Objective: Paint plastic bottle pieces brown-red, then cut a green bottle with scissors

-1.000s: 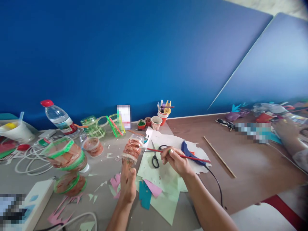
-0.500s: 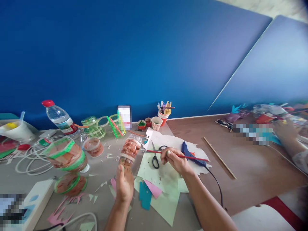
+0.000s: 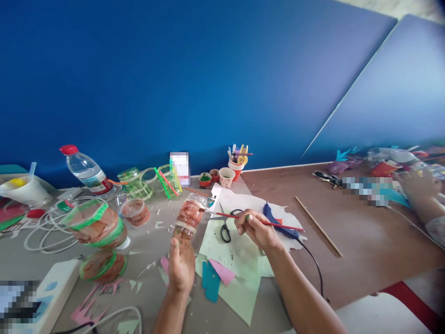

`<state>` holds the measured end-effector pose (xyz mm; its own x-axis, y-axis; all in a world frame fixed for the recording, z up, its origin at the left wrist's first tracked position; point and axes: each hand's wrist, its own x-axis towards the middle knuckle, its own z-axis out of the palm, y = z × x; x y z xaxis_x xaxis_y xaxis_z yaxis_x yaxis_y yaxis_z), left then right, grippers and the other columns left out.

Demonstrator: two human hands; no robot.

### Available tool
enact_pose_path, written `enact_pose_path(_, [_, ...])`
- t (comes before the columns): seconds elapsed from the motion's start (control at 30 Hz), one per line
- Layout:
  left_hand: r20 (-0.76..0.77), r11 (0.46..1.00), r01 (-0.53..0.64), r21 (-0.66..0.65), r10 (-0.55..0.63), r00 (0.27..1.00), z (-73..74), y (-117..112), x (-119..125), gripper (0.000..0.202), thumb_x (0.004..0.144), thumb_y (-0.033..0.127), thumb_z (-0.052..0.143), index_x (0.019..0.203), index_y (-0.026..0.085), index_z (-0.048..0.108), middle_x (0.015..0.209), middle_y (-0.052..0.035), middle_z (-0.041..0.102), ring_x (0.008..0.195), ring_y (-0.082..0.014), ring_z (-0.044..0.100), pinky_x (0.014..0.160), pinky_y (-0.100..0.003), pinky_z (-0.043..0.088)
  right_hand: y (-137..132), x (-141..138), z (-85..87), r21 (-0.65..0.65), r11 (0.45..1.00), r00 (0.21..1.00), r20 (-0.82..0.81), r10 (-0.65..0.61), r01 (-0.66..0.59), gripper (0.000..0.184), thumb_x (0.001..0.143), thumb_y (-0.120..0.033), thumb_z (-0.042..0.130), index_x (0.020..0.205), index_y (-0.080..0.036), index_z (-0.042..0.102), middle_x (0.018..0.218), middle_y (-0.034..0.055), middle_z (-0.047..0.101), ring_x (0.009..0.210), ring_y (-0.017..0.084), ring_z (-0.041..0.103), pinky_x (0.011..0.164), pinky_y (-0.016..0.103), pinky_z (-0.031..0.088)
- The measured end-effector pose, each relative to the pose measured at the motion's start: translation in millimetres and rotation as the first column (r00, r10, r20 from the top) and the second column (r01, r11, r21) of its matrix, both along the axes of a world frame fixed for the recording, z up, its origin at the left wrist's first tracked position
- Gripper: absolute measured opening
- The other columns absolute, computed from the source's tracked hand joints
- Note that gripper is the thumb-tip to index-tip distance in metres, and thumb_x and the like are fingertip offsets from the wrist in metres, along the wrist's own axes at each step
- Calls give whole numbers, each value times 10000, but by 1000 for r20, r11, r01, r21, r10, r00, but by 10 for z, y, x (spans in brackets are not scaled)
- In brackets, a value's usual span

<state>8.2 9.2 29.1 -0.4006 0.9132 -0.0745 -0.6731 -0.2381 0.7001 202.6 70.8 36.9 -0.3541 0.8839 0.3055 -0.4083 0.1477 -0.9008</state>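
Clear container (image 3: 190, 212), streaked reddish-brown — left grip (image 3: 183, 266) clamped on it, right grip (image 3: 257, 227) on paintbrush (image 3: 222, 214).

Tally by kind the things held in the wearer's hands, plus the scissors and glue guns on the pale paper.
Painted clear container, left hand: 1
Red-handled paintbrush, right hand: 1
Scissors: 1
Blue glue gun: 1
Total: 4

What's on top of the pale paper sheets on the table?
On the sheets lie scissors and a blue glue gun; a pink scrap overlaps the near part. The right hand, gripping a red paintbrush, covers some paper; whatever lies directly behind it can't be seen.
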Motion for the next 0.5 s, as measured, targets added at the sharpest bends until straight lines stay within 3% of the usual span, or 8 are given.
enact_pose_path(0.23, [19,993,-59,-107,61,998,-38,-5,-15,636,631,695,701,1053,221,734,1217,-104,691,1374,-318,423,1196,-447,214,18,38,15,-25,1000,999,35,-6,7,347,853,-487,654,729,-167,706,578,33,627,531,149,531,525,278,384])
enact_pose_path(0.37, [10,998,-21,-55,21,1000,-21,-6,-15,631,678,685,667,1095,215,720,1230,-116,684,1351,-318,456,1168,-452,283,18,42,1,-23,1000,999,47,14,-13,354,856,-502,643,752,-170,707,608,42,641,560,159,547,551,292,409])
enact_pose_path(0.5, [-20,999,-3,-38,3,1000,5,-1,-12,655,657,708,676,1094,222,726,1232,-110,683,1355,-313,450,1177,-438,269,21,49,6,-33,999,994,99,38,-35,352,850,-485,654,727,-160,709,599,43,631,538,159,531,535,297,404])
